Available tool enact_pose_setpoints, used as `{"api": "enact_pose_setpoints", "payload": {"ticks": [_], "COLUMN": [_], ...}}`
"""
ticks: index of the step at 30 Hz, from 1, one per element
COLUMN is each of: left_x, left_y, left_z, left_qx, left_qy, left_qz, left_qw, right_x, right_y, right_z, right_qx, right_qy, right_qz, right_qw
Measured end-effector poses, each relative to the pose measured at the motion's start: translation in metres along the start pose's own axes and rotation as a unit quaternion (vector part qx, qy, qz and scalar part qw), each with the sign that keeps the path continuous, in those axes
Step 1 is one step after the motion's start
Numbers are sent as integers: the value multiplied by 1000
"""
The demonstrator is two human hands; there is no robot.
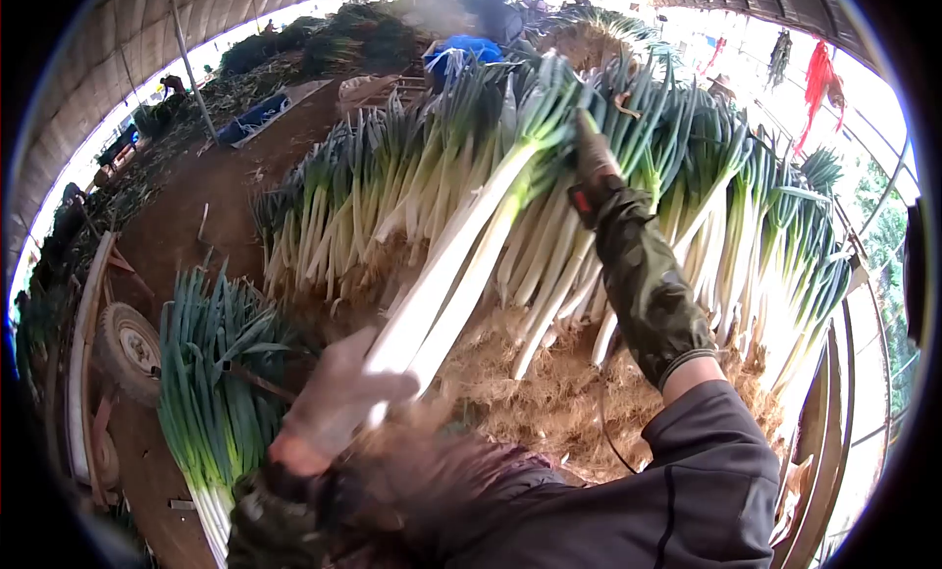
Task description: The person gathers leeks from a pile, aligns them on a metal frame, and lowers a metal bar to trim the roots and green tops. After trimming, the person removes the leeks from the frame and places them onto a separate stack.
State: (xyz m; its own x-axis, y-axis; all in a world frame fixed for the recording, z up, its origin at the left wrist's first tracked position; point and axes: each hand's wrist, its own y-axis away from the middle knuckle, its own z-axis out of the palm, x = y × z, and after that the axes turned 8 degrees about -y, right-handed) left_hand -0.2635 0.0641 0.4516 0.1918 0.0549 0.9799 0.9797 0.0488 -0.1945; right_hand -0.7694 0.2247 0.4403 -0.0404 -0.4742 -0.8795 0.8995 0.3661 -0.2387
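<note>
Two or so long green onions (456, 250) slant across the middle, white stalks toward me and green tops pointing away. Near their root end, my left hand (339, 392), gloved and blurred by motion, has its fingers wrapped round the white stalks. My right hand (595, 155), in a brownish glove, reaches forward among the green leaves, right beside the tops of these stalks. It shows edge-on, and I cannot tell whether its fingers grip any leaves. Below both hands spreads a large heap of green onions (721, 226), roots toward me.
Tangled brown roots (549, 402) cover the near side of the heap. On the left lie another bundle of green onions (211, 373) and a wheel (130, 348) beside a cart rail. Farther back are a blue bag (466, 51) and a metal pole (191, 64); red strips (817, 83) hang at right.
</note>
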Motion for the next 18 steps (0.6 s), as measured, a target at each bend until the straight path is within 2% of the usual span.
{"api": "enact_pose_setpoints", "payload": {"ticks": [1,2,3,4,6,7,10,11,12,13,14,15,16,17,18], "left_x": [14,35,56,52,38,29,-5,-19,-16,-9,-37,-36,-35,-29,-25], "left_y": [15,30,45,64,99,113,162,184,189,197,228,234,240,242,240], "left_z": [-2,3,7,5,10,12,13,3,3,3,-12,-13,-13,-16,-11], "left_qx": [8,63,121,145,194,205,231,228,226,223,229,232,235,208,230], "left_qy": [-2,-1,16,6,-26,-32,-57,-74,-89,-184,-181,-199,-217,-199,-144], "left_qz": [-1,-123,-242,-292,-367,-386,-424,-425,-428,-450,-407,-385,-363,-391,-395], "left_qw": [1000,990,963,945,909,899,874,873,870,845,866,871,875,874,877], "right_x": [-14,-20,-28,-36,-24,-16,-16,-16,-24,-36,-34,-29,-34,-35,-34], "right_y": [-6,-20,-17,-10,-4,-18,-11,-8,-6,-6,-8,-5,14,39,72], "right_z": [-6,-16,-14,-14,-13,-21,-5,-4,-1,3,6,11,33,54,76], "right_qx": [-13,-57,-21,17,32,42,22,-1,-5,-15,-37,-61,-83,-103,-139], "right_qy": [-82,-131,-98,-63,29,151,88,121,269,412,546,674,757,793,784], "right_qz": [28,98,105,111,32,16,139,87,94,101,107,84,23,-62,-149], "right_qw": [996,985,989,992,999,987,986,989,958,906,830,731,647,597,586]}}
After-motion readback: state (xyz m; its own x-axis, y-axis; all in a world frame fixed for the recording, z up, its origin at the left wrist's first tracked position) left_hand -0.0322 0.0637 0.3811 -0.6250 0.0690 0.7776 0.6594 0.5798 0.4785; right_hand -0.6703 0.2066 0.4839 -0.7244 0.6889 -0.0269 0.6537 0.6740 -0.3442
